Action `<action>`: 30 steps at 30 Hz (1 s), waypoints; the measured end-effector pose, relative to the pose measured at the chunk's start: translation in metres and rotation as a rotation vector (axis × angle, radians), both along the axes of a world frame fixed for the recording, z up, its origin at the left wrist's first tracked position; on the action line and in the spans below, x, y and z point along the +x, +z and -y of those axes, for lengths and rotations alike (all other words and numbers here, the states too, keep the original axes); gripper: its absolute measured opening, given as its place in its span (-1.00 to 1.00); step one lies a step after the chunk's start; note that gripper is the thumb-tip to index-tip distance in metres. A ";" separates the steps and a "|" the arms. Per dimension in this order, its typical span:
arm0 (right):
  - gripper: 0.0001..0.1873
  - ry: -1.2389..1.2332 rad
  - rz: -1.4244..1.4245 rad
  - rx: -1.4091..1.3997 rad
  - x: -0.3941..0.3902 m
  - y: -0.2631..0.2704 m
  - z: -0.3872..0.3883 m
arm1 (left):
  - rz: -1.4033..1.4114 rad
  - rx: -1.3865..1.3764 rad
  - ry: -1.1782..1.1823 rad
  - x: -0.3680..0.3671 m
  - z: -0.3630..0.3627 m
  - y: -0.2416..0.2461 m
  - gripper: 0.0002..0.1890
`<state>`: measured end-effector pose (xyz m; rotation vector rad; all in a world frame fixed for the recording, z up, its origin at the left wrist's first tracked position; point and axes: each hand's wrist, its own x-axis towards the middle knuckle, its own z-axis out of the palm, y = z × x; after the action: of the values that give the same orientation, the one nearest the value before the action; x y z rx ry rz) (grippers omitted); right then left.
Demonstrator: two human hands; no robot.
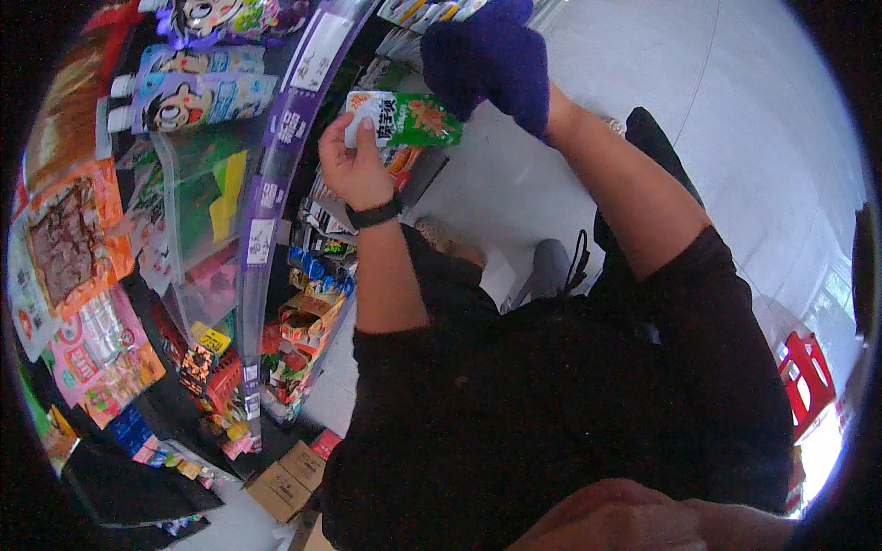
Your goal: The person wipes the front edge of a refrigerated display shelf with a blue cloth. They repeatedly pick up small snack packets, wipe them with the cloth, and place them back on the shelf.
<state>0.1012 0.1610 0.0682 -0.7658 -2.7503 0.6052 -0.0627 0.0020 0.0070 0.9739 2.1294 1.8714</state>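
My left hand (355,165), with a black band on the wrist, pinches a small green and white snack packet (420,118) by its white end. The packet bears printed writing and a picture of food, and it lies flat in the air in front of the shelves. A dark purple cloth (489,65) covers my right hand (559,116), so only the wrist shows and the fingers are hidden. The cloth hangs just beyond the packet's green end; whether the two touch is unclear.
On the left, a store shelf with a purple label edge (275,151) holds spouted pouches (200,100), a clear plastic bin (207,200) and bagged snacks (69,241). Lower racks hold boxed snacks (303,330). Cardboard boxes (286,482) sit on the floor; a red stool (806,382) stands right.
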 end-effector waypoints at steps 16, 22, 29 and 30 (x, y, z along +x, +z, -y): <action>-0.60 0.131 -0.645 -0.154 -0.024 -0.094 0.087 | 0.803 0.187 -0.327 0.080 0.005 -0.019 -0.68; -0.50 0.008 -0.715 -0.089 -0.032 -0.123 0.055 | 0.789 0.150 -0.426 0.096 0.004 -0.004 -0.60; -0.67 -0.029 -0.712 -0.183 -0.025 -0.096 0.081 | 0.177 0.009 -0.518 0.086 0.017 -0.009 -0.57; -0.69 -0.055 -0.756 -0.229 -0.026 -0.094 0.088 | 0.245 -0.001 -0.524 0.083 0.016 0.004 -0.56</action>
<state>0.0749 0.0732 -0.0258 -0.5065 -1.9843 0.9702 0.0206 -0.0143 0.0110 1.1028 1.5458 1.6256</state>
